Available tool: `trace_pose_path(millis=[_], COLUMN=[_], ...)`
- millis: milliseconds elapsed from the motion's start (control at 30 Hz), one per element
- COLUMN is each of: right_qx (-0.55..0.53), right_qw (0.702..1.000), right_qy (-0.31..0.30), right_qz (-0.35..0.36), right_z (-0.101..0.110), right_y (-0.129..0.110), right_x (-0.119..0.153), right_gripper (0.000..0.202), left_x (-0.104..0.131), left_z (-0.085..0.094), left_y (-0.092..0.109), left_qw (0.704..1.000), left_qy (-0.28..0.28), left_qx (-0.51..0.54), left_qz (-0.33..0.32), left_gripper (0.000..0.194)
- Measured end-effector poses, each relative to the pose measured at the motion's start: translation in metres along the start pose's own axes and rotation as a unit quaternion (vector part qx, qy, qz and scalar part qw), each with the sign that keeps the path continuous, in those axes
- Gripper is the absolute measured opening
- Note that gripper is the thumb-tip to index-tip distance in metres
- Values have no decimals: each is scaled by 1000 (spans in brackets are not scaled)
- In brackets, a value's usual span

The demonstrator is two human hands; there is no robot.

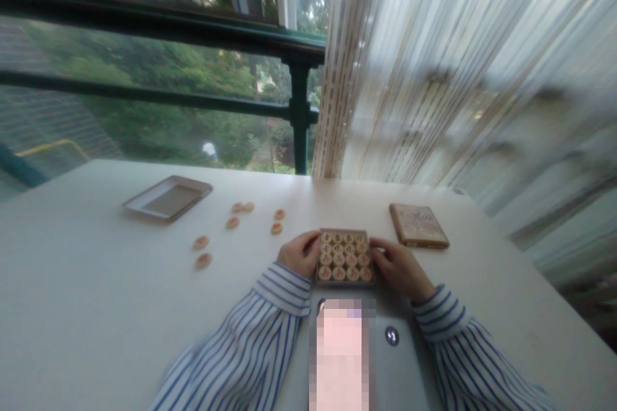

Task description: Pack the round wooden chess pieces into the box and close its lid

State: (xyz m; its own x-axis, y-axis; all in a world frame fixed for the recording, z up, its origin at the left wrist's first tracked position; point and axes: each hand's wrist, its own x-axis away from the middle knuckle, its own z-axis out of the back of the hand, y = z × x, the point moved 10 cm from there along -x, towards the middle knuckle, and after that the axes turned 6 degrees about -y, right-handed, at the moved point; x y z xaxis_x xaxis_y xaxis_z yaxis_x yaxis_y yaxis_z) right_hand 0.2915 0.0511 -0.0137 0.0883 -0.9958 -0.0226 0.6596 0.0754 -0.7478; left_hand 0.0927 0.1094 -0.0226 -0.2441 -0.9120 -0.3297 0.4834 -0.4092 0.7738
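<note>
In the head view, our left hand (299, 255) and right hand (402, 270) grasp opposite sides of the shallow box (345, 282) of round pieces (338, 259), near the worktop's (255, 308) middle. We judge it light and fairly stiff, best taken by both side walls and kept level, since the loose, smooth discs could slide.

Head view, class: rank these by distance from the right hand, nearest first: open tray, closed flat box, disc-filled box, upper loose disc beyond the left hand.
Measured from the right hand:
1. Disc-filled box, at its fingertips
2. Closed flat box, just beyond it
3. Upper loose disc, beyond the left hand
4. Open tray, far left
</note>
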Motion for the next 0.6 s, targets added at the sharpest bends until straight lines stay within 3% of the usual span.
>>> trace_pose_path(millis=[600], right_qx=[-19], right_qw=[999], right_qy=[-12], right_qz=[24], right_z=[-1], right_y=[-4], right_x=[-1], right_gripper=[35], left_x=[1], left_z=[3], left_y=[8], left_qw=[1000], left_qy=[2], left_qx=[-3], left_qz=[0], left_gripper=[29])
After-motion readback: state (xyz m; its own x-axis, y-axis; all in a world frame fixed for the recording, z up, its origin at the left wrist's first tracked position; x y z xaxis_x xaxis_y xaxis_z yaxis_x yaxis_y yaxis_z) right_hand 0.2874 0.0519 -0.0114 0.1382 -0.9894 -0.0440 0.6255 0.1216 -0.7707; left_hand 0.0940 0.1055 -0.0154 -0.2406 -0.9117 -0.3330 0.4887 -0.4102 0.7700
